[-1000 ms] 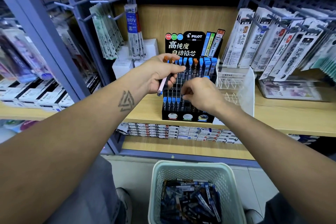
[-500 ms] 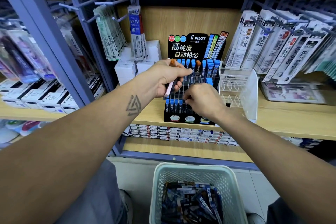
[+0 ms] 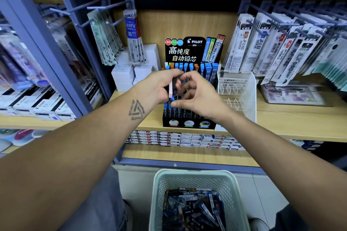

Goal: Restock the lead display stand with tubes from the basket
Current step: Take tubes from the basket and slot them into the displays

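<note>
head | left hand [image 3: 159, 88] grips maybe two tubes [image 3: 173, 88] | one basket [image 3: 195, 180]

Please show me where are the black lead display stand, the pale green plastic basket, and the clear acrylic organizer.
black lead display stand [image 3: 193, 50]: head view, on its printed header card
pale green plastic basket [image 3: 187, 173]: head view, far rim
clear acrylic organizer [image 3: 252, 97]: head view, right side wall

Bright even light; edges blurred and warped.

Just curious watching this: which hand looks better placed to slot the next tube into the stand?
Probably the right hand: its fingers look free, reaching toward the tubes the left hand grips above the lead display stand.
</note>
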Demonstrator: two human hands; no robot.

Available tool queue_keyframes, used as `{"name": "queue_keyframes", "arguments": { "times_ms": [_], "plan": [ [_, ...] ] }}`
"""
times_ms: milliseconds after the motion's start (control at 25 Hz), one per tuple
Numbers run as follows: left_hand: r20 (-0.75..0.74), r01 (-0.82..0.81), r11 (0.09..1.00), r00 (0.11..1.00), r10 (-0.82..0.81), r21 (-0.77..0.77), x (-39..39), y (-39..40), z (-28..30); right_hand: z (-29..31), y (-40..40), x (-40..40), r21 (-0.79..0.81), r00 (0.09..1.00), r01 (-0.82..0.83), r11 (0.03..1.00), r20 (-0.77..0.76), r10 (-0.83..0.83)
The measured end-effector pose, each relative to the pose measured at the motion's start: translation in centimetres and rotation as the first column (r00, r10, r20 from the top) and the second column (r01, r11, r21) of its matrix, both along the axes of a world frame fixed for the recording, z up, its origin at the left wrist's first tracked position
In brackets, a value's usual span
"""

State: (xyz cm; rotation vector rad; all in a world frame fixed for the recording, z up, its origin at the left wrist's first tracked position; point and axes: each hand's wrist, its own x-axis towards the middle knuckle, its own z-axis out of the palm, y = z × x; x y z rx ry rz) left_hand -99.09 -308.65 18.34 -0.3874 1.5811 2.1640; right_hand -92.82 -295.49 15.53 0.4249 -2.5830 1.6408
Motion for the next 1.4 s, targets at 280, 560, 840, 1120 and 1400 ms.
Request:
{"name": "queue_keyframes", "arguments": {
  "times_ms": [280,560,840,1120,1400],
  "plan": [
    [-0.004,-0.046,0.999,0.999,0.046,-0.003,0.4,1.1,-0.7,-0.3,0.1,-0.3,0.014,0.994,0.11,0.994,-0.025,-0.11],
    [-0.191,-0.198,0.971,0.967,0.171,-0.131,0.2,1.4,-0.8,2.5,1.1,0.1,-0.023,0.988,-0.007,1.0,0.155,0.01],
    [-0.439,-0.362,0.901,0.868,0.233,-0.238,0.0,2.9,-0.8,2.9,1.0,0.5,-0.207,0.971,0.008,0.978,0.236,0.042],
    [-0.438,-0.371,0.912,0.859,0.266,-0.173,-0.5,3.1,-0.2,3.2,4.5,1.1,-0.297,0.94,-0.038,0.954,0.313,0.134],
    [-0.313,-0.016,0.98,0.948,-0.048,-0.199,1.2,4.9,-0.2,2.9,7.8,1.4,-0.299,0.961,0.122,0.946,0.273,-0.038]
  ]
}}
